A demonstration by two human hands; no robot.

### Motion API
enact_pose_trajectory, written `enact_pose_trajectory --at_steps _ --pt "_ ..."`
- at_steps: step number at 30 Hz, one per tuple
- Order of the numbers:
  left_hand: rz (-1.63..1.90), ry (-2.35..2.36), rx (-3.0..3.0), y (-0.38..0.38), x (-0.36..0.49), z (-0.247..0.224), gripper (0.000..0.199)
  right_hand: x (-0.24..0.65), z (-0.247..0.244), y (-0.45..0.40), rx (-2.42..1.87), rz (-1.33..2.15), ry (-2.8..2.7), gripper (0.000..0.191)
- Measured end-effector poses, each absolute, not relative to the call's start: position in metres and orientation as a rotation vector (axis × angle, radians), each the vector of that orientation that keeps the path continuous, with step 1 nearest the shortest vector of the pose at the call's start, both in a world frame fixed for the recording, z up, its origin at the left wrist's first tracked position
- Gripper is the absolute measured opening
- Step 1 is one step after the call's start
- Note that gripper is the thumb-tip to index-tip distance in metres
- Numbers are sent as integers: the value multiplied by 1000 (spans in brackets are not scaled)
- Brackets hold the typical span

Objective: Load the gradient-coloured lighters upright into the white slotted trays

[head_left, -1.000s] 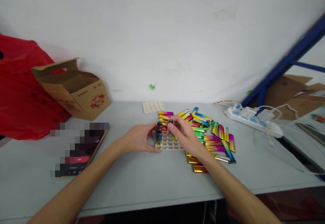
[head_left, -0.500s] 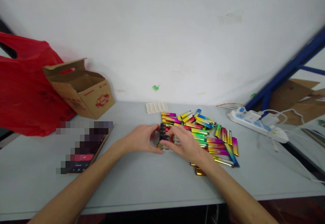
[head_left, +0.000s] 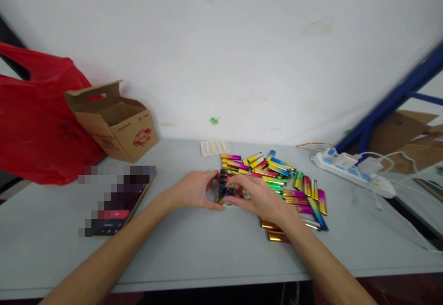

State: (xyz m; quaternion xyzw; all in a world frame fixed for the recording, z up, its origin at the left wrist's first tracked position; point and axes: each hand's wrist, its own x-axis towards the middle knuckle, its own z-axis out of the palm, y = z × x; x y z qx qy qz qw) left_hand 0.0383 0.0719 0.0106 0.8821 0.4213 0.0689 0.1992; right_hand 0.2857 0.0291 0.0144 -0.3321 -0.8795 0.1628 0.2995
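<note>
Several lighters with black tops [head_left: 223,176] stand in a row between my hands, over a white tray that is mostly hidden. My left hand [head_left: 196,189] curves round the left side of this row, thumb and fingers apart at its two ends. With fingertips and thumb pinched, my right hand [head_left: 258,196] holds a lighter [head_left: 231,191] by its dark top at the right of the row. Shiny multicoloured lighters [head_left: 297,195] lie in a loose pile beside and beyond my right hand.
A white tray with round hollows [head_left: 215,147] lies near the wall. At the left are an open cardboard box [head_left: 136,134], a red bag [head_left: 44,125] and a partly pixelated device [head_left: 129,194]. A white power strip [head_left: 353,174] with cables lies at the right.
My right hand has shifted slightly right and down, and the lighter top at its fingertips sits a little farther right. My left hand keeps its place beside the row. The view has shifted slightly.
</note>
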Motion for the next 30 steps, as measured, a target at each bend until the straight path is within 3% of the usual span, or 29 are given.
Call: enact_pose_trajectory --at_steps 7,11,16,20,30 --pt "235 1139 2448 71 39 12 60 276 8 27 -865 480 -2312 38" --pt "202 1169 2458 70 39 13 68 281 12 31 -810 528 -2250 45" --pt "178 1193 2474 70 39 14 67 300 9 51 -1022 256 -2075 22" --pt "171 1197 2488 69 40 15 66 313 -11 70 -1237 60 -2139 27" --pt "191 1178 2468 68 38 14 63 316 -16 75 -1442 129 -2165 30"
